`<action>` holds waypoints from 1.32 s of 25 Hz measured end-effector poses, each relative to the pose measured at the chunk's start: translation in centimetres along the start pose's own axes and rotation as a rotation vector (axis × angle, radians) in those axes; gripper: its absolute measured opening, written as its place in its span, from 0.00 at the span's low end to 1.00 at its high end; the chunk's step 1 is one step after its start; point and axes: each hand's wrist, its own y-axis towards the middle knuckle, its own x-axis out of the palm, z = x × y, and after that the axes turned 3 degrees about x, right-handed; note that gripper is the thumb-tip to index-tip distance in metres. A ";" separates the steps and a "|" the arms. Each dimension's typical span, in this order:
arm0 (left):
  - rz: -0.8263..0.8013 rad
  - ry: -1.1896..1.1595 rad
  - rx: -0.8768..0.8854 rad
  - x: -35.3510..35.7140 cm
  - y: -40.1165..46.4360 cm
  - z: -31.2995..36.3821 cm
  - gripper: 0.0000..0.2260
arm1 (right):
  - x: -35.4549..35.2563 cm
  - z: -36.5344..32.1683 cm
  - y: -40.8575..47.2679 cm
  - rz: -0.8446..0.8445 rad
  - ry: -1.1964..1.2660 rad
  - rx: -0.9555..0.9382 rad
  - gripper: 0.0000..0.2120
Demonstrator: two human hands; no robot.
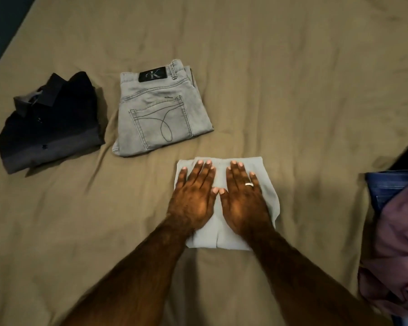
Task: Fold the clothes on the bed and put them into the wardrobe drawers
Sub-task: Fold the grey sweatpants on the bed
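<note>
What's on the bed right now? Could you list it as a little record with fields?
surface: bed
left hand: flat on pale garment
right hand: flat on the same garment, ring on one finger
folded already: dark shirt, grey jeans
unfolded pile at right edge: blue jeans, purple garment

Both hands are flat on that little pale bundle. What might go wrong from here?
The pale folded garment may spring open once the left hand and right hand lift, since only their flat palms press it down. The unfolded purple garment and blue jeans lie heaped at the bed's right side, so they might slip off the khaki sheet.
</note>
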 end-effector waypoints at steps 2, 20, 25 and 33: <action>-0.058 0.085 -0.168 1.8 -0.8 -0.8 0.29 | 0.8 1.6 0.2 0.020 -0.055 0.118 0.32; -0.253 -1.407 -1.128 -3.8 -5.2 2.6 0.41 | -6.4 -0.5 -4.4 -0.322 0.773 1.203 0.32; -0.231 -1.691 -1.036 -8.0 -8.0 2.1 0.23 | -10.4 -0.9 -5.1 -0.498 1.445 1.102 0.15; 0.473 -1.347 -0.875 -15.4 0.9 -7.4 0.27 | -13.4 -6.3 10.6 -0.186 1.475 0.551 0.31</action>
